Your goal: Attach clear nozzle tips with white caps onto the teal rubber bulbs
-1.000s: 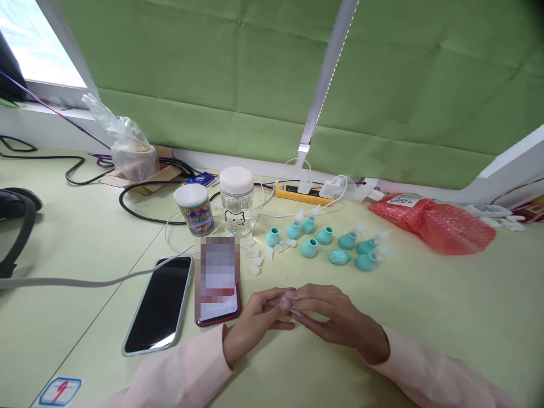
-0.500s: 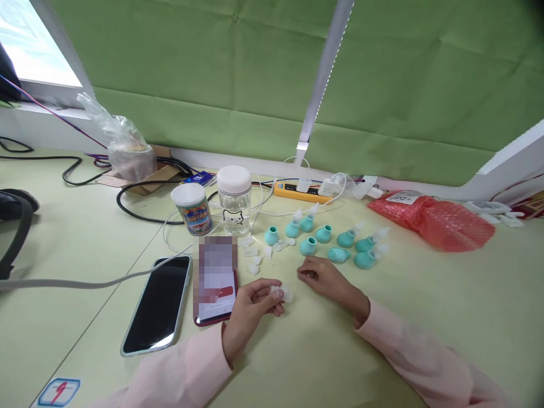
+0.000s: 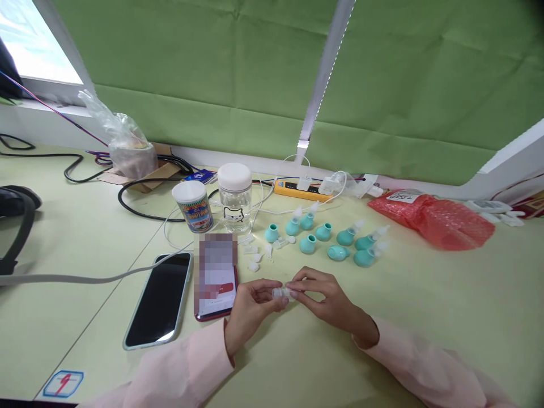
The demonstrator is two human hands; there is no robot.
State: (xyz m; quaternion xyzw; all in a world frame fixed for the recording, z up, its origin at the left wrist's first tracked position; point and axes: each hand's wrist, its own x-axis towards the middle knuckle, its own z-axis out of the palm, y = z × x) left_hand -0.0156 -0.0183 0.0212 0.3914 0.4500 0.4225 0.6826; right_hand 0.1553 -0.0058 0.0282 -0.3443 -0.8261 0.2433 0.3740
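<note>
Between my two hands is a small clear plastic tube piece (image 3: 279, 293). The fingers and thumb of my left hand (image 3: 256, 303) close on its left end. My right hand (image 3: 325, 294) pinches its right end, and the fingertips hide part of it. Beyond the hands stand several teal squeeze bulbs. Some, like one bulb (image 3: 308, 244), have an uncovered round mouth; others, like another bulb (image 3: 347, 236), carry a clear pointed nozzle. One teal bulb (image 3: 338, 253) lies on its side. Small clear plastic parts (image 3: 254, 265) lie loose left of the bulbs.
Left of my hands lie a phone with a lit screen (image 3: 216, 289) and a dark phone (image 3: 159, 300). Behind them stand a printed can (image 3: 195, 212) and a white-lidded jar (image 3: 235, 204). A yellow power strip (image 3: 297, 191) and red bubble wrap (image 3: 442, 222) lie at the back.
My right hand has moved left and toward me, from near the bulbs to the clear tube piece, and now pinches it. My left hand keeps its hold.
</note>
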